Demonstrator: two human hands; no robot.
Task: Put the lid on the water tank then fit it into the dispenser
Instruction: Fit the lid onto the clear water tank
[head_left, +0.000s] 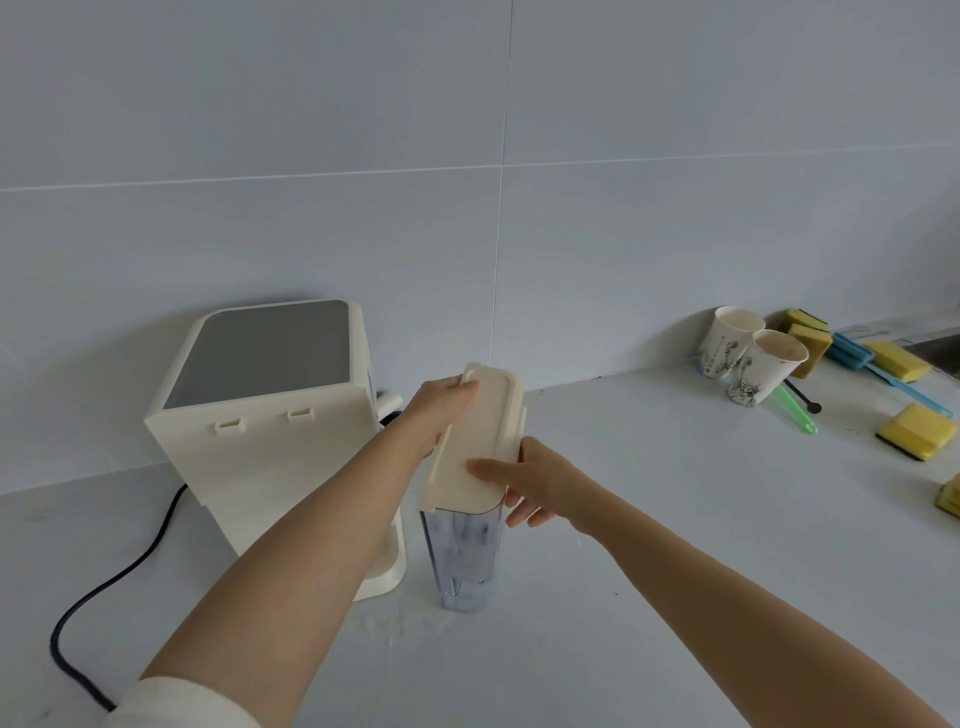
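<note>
While the clear water tank (464, 556) stands upright on the white counter (649, 519), just right of the cream dispenser (260, 415), both hands hold the cream lid (475, 436) on its top. That lid sits on the tank's rim, tilted in this view, and whether it is fully seated cannot be told. At the lid's far left edge, the left hand (436, 410) grips with its thumb on top. At the near right corner, the right hand (535, 480) grips with its thumb across the lid and its fingers curled down the tank's right side. A black power cord (104, 582) trails from the dispenser toward the near left. Far right, two paper cups (748, 358) stand beside yellow sponges (904, 400) and a blue brush (857, 358).
</note>
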